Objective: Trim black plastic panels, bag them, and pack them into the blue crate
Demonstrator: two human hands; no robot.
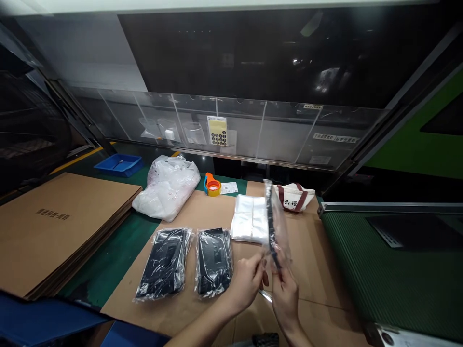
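A person's left hand and right hand pinch a clear plastic bag upright above a cardboard-covered bench, a slim black item inside it. Two black packages sealed in plastic lie just left, near a stack of clear bags.

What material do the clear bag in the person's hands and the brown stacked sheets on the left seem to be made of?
The bag looks like thin, glossy plastic film: it catches light, and the black strip shows through it. The sheets look like matte corrugated cardboard, judging by their brown, layered edges.
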